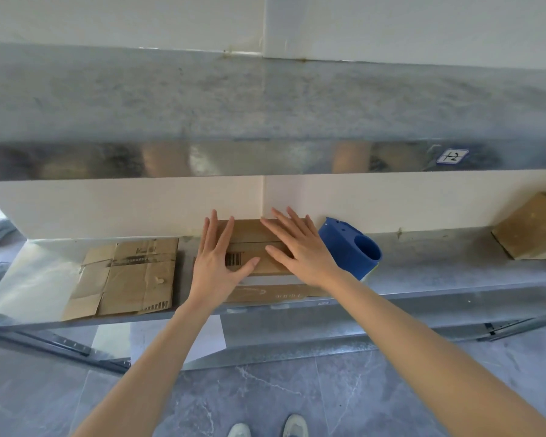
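A small brown cardboard box (pixel 252 236) with a barcode label sits on a metal shelf (pixel 438 272), against the white wall. My left hand (pixel 216 263) lies flat on the box's left part, fingers straight, thumb stretched across its front. My right hand (pixel 300 247) rests flat on the right part of its top, fingers spread and pointing up-left. Under the box a flattened cardboard sheet (pixel 275 293) reaches to the shelf's front edge.
A flattened carton (pixel 130 275) lies on the shelf to the left. A blue tape dispenser (pixel 352 246) stands just right of the box. Another cardboard box (pixel 533 230) sits at the far right. An upper metal shelf (pixel 265 102) overhangs. Grey tiled floor and my shoes are below.
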A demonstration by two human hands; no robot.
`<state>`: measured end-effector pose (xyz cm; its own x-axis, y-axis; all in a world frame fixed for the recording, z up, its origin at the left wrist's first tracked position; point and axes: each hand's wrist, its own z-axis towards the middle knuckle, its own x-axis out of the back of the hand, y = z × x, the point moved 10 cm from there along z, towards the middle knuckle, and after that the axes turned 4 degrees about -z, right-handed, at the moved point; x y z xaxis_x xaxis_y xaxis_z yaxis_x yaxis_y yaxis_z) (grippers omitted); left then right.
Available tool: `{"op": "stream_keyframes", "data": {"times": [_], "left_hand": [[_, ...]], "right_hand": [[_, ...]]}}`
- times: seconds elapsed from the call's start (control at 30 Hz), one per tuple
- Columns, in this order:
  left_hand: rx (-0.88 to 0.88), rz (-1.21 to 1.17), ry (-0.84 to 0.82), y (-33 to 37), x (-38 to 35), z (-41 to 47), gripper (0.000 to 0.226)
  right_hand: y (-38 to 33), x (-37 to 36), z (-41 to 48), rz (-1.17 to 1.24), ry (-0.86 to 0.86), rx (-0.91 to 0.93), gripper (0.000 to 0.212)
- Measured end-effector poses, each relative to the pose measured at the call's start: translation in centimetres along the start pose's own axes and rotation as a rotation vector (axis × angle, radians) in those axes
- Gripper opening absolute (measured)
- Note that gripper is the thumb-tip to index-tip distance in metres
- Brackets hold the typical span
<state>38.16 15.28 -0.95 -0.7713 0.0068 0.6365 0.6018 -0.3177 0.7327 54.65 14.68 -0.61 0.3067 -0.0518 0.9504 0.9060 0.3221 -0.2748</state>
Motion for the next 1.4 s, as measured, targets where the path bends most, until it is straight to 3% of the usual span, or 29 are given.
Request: {"op": "stream_keyframes", "data": {"times": [0.1, 0.27, 0.47, 0.63, 0.83, 1.07, 1.13, 1.3, 1.4], "left_hand": [[0.014, -0.045, 0.002, -0.1, 0.0, -0.1, 0.103], [0.091, -0.031, -0.055, -0.8, -0.4, 0.1, 0.09], [0.108, -0.225, 0.035, -0.9, 0.4, -0.3, 0.106], [0.097, -0.232, 0.012, -1.3, -0.1, 0.1, 0.101], [0.147, -0.287, 0.17, -1.6, 0.6, -0.5, 0.101], [0.191, -0.382, 0.11, -2.4, 0.0, -0.4, 0.103], [0.191, -0.378, 0.101, -2.5, -0.2, -0.3, 0.095], [0.145, -0.305, 0.095, -2.2, -0.2, -0.4, 0.076], [-0.134, 0.006, 0.169, 0.5, 0.8, -0.5, 0.065]], "right_hand": [[0.5, 0.7, -0.4, 0.123, 0.079, -0.068, 0.056], [0.8, -0.4, 0.0, 0.068, -0.039, -0.104, 0.051], [1.6, 1.1, -0.8, 0.301, 0.16, -0.193, 0.048], [2.3, -0.1, -0.4, 0.365, 0.066, -0.258, 0.045], [2.3, 1.2, -1.1, 0.497, 0.229, -0.301, 0.046], [3.2, 0.0, -1.1, 0.598, 0.147, -0.379, 0.052], [3.5, -0.3, -1.0, 0.623, 0.122, -0.397, 0.051], [2.6, -0.1, -0.9, 0.424, 0.041, -0.322, 0.049], [1.0, 0.9, -0.9, 0.104, 0.069, -0.159, 0.049]]}}
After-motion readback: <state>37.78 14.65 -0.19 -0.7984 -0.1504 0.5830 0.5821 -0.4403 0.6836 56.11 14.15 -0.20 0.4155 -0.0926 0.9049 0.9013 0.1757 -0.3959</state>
